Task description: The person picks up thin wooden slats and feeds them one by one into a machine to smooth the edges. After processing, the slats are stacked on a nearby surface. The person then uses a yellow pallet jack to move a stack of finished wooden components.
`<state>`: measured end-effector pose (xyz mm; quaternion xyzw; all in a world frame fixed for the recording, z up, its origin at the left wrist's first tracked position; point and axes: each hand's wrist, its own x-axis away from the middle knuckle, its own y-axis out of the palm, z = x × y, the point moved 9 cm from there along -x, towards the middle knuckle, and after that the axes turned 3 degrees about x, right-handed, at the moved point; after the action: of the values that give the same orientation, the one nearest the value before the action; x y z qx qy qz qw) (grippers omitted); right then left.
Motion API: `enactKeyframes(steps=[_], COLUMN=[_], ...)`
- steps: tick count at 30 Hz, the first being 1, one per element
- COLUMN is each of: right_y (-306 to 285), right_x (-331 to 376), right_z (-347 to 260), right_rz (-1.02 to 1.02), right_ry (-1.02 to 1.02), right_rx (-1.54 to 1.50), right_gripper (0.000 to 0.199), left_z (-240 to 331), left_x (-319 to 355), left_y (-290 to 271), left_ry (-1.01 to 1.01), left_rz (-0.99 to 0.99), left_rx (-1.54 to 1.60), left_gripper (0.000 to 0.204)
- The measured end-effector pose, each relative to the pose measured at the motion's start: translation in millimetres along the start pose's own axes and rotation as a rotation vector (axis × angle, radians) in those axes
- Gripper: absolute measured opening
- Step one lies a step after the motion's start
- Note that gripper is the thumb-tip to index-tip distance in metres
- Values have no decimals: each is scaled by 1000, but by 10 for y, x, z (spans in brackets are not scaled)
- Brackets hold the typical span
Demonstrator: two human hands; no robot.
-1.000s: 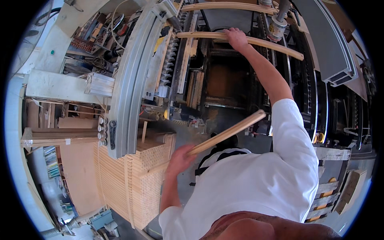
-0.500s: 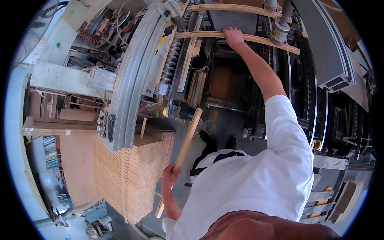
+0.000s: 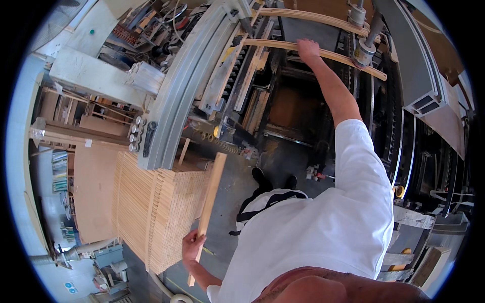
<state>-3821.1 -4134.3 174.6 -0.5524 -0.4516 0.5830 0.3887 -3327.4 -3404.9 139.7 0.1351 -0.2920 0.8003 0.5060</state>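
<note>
Low at my left side, my left hand [image 3: 193, 245] is closed around a long wooden strip [image 3: 211, 187]. The strip slants upward beside a tall stack of wooden strips [image 3: 166, 217], and its top end points toward the machine. My right arm reaches far forward. There my right hand [image 3: 308, 49] rests on a wooden rail [image 3: 331, 53] that lies across the machine [image 3: 275, 83]; its fingers curl over the far side, partly out of sight. Under a metal cylinder [image 3: 364, 51] sits the right part of that rail. A second wooden rail [image 3: 308, 15] crosses farther back.
A grey metal beam [image 3: 184, 91] runs diagonally on my left, with knobs [image 3: 136, 132] at its near end. To the right stands a grey cabinet [image 3: 414, 65]. Shelves of tools and scraps [image 3: 151, 35] are at far left, and wooden pallet boards [image 3: 399, 260] lie low right.
My left hand has moved left and lower with the wooden strip, bringing it closer to the stack. My right hand stays on the rail while the whole view has shifted a little.
</note>
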Motion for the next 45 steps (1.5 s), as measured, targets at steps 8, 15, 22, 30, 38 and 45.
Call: enactKeyframes(steps=[8, 15, 22, 30, 38, 45], right_y=[-351, -777, -897, -875, -672, -433], right_x=[244, 1179, 2331, 3745, 4817, 5671], right_z=[-168, -958, -1738, -1679, -1504, -1466], right_rz=[221, 117, -26, -189, -256, -239], right_ry=[-42, -114, -133, 86, 352, 297], right_rx=[-336, -895, -1066, -784, -857, -793], right_gripper=[43, 27, 22, 23, 24, 23], left_z=[-368, 73, 469, 1016, 1030, 1218], left_x=[772, -269, -2321, -3693, -4199, -3145], left_y=[-1293, -2213, -2997, -3053, -3145, -1818], left_ry=[95, 256, 158, -93, 24, 778], left_rz=[178, 457, 780, 752, 678, 427], left_rx=[276, 557, 262, -239, -117, -555], left_gripper=[35, 27, 28, 35, 41, 79])
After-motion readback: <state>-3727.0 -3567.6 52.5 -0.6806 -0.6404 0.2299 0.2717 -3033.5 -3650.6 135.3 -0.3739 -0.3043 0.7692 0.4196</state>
